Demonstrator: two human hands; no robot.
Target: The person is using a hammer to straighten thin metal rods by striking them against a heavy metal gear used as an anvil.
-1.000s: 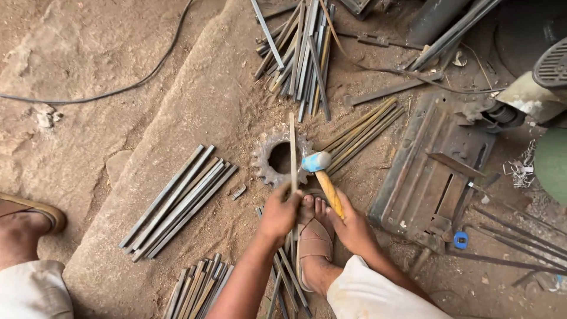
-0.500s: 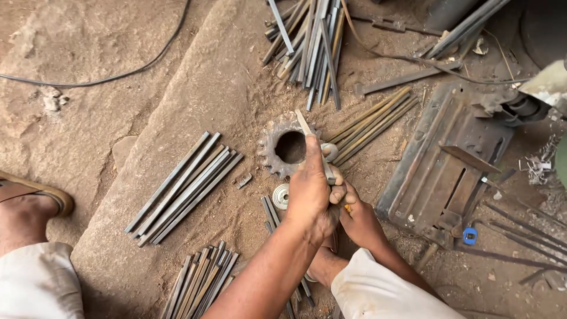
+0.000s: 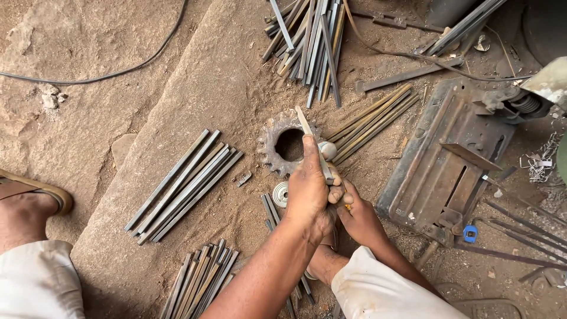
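Observation:
My left hand (image 3: 309,190) grips a thin flat metal strip (image 3: 306,126) and holds it slanted across a rusty toothed gear (image 3: 273,143) that lies on a stone slab (image 3: 201,94). Right beside it, my right hand (image 3: 358,217) is closed on a hammer with a yellow handle. Its grey head (image 3: 327,150) sits low against the strip at the gear's right rim. The handle is mostly hidden by my fingers.
Bundles of flat metal strips lie left (image 3: 183,186), below (image 3: 204,283), above (image 3: 310,41) and right (image 3: 372,121) of the gear. A rusty metal frame (image 3: 449,159) stands on the right. A small ring (image 3: 280,194), a cable (image 3: 118,71) and a sandalled foot (image 3: 32,201) are nearby.
The hammer head, earlier clear beside the strip, has come down against it at the gear. My two hands have drawn close together.

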